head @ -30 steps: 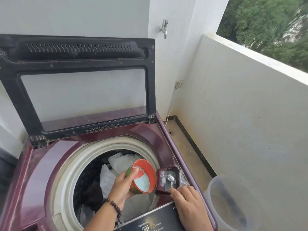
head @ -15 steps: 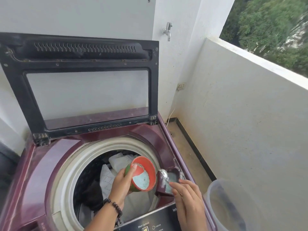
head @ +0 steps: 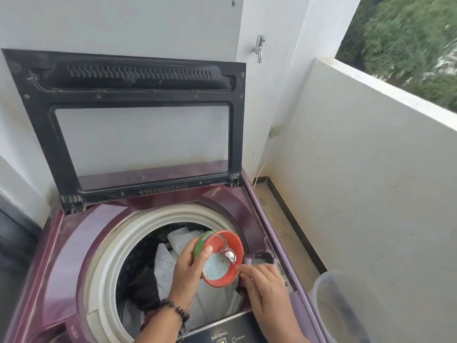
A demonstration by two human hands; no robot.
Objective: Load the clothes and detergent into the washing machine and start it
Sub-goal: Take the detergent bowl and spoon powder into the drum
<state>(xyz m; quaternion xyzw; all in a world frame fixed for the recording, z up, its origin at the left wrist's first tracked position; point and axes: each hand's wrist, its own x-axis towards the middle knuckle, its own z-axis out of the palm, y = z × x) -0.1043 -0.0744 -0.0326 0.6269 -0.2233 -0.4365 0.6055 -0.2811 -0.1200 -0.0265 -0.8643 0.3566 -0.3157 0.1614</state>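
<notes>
A maroon top-loading washing machine [head: 81,243] stands with its dark lid [head: 128,78] raised. White and dark clothes [head: 168,266] lie in the drum. My left hand [head: 188,271] grips a red-and-green detergent tub [head: 220,258], tilted over the drum, with pale blue powder inside. My right hand [head: 267,290] pinches the handle of a metal spoon [head: 231,254] whose bowl is inside the tub. The open detergent drawer [head: 265,258] sits just right of the tub, at the machine's right edge.
A translucent plastic bucket [head: 329,305] stands on the floor at the right of the machine. A low white balcony wall [head: 371,169] runs along the right. A tap [head: 258,48] juts from the wall behind. The control panel [head: 222,335] is at the bottom.
My right hand lifted the spoon from the detergent drawer and moved it left into the tub. The left hand raised the tub slightly.
</notes>
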